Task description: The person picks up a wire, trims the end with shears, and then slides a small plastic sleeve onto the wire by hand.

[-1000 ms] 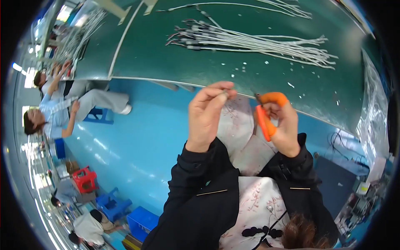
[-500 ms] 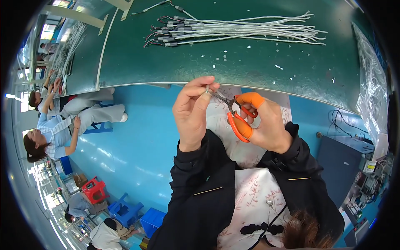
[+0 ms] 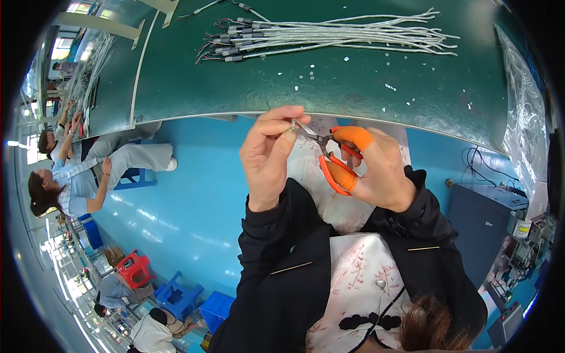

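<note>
My left hand [image 3: 268, 156] pinches a small piece of wire between thumb and fingertips, just below the near edge of the green table [image 3: 329, 88]. My right hand [image 3: 376, 170] grips orange-handled snips [image 3: 329, 159], with orange finger covers on two fingers. The snips' metal tips meet the piece held by my left fingers. Both hands hover above my lap, in black sleeves. The wire piece itself is mostly hidden by my fingers.
A bundle of grey cables [image 3: 329, 36] with stripped ends lies on the far part of the table, with small offcuts [image 3: 388, 87] scattered nearer. Seated people [image 3: 76, 176] work at another bench on the left. A grey box [image 3: 488, 212] stands on the blue floor to the right.
Both hands have come lower and closer to my body, away from the table edge. The snips' tips have closed in on the piece in my left fingers.
</note>
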Motion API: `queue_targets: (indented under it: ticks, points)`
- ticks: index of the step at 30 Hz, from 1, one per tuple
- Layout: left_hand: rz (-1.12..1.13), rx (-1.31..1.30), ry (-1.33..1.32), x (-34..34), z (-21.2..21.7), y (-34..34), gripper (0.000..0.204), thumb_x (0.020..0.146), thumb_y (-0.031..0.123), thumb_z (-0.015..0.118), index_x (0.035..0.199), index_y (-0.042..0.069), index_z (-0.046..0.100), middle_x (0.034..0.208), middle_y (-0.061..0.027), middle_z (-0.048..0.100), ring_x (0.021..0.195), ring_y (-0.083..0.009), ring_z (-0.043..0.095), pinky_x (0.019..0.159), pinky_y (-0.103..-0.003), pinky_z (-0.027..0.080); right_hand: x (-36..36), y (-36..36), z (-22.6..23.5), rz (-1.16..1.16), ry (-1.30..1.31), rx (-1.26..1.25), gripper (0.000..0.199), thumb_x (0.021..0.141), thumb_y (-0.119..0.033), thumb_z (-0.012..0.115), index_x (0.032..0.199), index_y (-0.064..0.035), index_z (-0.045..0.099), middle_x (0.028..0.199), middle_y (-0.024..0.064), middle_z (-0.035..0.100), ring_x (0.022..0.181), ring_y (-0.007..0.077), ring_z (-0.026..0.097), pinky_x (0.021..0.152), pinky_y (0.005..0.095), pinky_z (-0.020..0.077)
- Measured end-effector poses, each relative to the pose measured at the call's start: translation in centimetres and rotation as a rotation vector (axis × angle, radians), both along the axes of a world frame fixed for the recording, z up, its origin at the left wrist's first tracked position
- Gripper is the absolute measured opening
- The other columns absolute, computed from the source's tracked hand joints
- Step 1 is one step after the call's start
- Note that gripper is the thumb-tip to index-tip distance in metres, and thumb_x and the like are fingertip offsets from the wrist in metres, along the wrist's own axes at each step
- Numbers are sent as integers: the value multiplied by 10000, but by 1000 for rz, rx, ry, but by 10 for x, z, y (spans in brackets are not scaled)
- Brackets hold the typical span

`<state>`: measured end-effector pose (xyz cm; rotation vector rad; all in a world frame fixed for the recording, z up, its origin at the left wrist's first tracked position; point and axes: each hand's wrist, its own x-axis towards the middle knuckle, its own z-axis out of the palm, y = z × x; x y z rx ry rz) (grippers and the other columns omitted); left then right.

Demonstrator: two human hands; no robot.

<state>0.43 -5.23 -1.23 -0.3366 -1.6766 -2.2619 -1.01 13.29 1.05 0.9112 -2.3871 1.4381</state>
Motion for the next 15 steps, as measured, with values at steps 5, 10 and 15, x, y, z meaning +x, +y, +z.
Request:
queue_targets:
  ticks: [5,10,15]
  points:
    - [-14,-28,6,0,-1,-1,123,874,-56,540,977,7,565,1172,-185,576,989,-261,609,891,-364,464,-2,3,-4,5,14,4,405,633,-22,753,995,-21,571,638,24,531,522,135,493,489,265,388]
    - [-15,-96,16,1,1,-1,122,875,-56,542,977,7,565,1172,-188,576,986,-262,611,881,-360,471,-5,7,-3,14,24,19,403,632,-26,760,994,-20,582,640,23,536,522,132,489,489,260,387]
    - [-5,-143,36,1,1,-1,119,873,-59,546,973,2,565,1165,-187,577,982,-264,615,872,-357,477,-6,11,1,43,-30,16,393,641,-30,762,995,-19,592,639,17,533,524,123,477,488,251,384]
